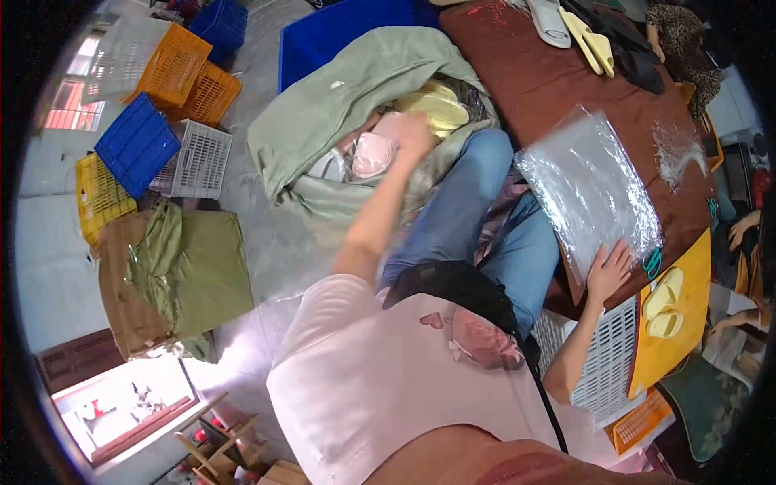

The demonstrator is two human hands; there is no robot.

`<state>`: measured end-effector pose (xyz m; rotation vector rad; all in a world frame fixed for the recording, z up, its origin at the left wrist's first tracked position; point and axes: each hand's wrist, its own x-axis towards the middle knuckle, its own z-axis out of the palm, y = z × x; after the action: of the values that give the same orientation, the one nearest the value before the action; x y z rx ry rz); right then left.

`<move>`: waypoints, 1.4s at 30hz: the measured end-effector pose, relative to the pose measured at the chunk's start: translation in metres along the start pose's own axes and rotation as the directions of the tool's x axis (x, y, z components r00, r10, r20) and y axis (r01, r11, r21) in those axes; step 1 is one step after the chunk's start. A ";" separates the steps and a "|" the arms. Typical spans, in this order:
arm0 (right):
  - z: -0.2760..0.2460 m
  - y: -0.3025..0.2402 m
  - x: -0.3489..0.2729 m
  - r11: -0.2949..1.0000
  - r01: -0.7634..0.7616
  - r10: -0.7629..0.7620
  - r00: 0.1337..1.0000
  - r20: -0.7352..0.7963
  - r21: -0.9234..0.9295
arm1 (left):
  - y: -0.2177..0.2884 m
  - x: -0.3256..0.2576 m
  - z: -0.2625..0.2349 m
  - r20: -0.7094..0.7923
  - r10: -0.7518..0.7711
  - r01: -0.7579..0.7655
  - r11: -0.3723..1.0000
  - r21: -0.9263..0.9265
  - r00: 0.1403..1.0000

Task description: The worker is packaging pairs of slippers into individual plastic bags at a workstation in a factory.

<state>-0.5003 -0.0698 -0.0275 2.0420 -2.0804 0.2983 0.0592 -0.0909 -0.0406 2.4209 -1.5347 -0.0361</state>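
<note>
Fingers [621,257] of your right hand [608,273] lie spread flat on the stack of clear plastic bags [588,187], at its near edge on the brown table [558,77]. Your left hand [412,133] is blurred inside the open green sack [356,89] of slippers on the grey floor [259,234]; its grip can't be told. Plastic crates [174,69] sit beyond.

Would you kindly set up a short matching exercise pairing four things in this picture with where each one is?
Things:
1. left hand
2. right hand
3. pair of yellow insoles
4. blue crate

Places:
A. on the orange tray
B. on the floor among other crates
C. flat on the stack of clear plastic bags
D. reaching into the open green sack

Pairs: 1-D, 2-C, 3-A, 4-B
</note>
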 end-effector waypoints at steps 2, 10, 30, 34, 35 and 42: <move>-0.001 -0.014 0.003 0.999 0.010 -0.010 1.000 0.015 0.040 | -0.097 -0.024 0.004 -0.084 0.082 -0.053 0.954 0.296 0.993; 0.007 -0.009 0.006 0.999 -0.002 0.000 1.000 0.031 0.040 | -0.155 -0.014 -0.030 0.464 0.148 -0.206 0.975 0.077 0.874; -0.110 -0.110 0.036 0.567 0.150 -0.174 0.983 -0.061 0.810 | 0.102 -0.110 -0.125 0.126 0.898 -0.882 0.438 -0.173 0.422; -0.108 -0.131 0.054 0.397 0.162 -0.257 0.965 -0.060 0.903 | 0.113 -0.138 -0.129 0.062 0.857 -0.789 0.497 -0.362 0.511; -0.096 -0.133 0.060 0.405 0.104 -0.290 0.957 0.019 0.908 | 0.112 -0.140 -0.129 -0.042 0.814 -0.747 0.511 -0.424 0.580; -0.045 -0.166 0.078 0.814 0.007 -0.352 0.802 0.483 0.581 | 0.065 -0.115 -0.101 -0.272 0.143 -0.260 0.847 -0.464 0.952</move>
<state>-0.3357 -0.1347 0.0380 2.9919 -2.2603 0.3067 -0.0317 0.0071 0.0585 1.7869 -1.4507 -0.0948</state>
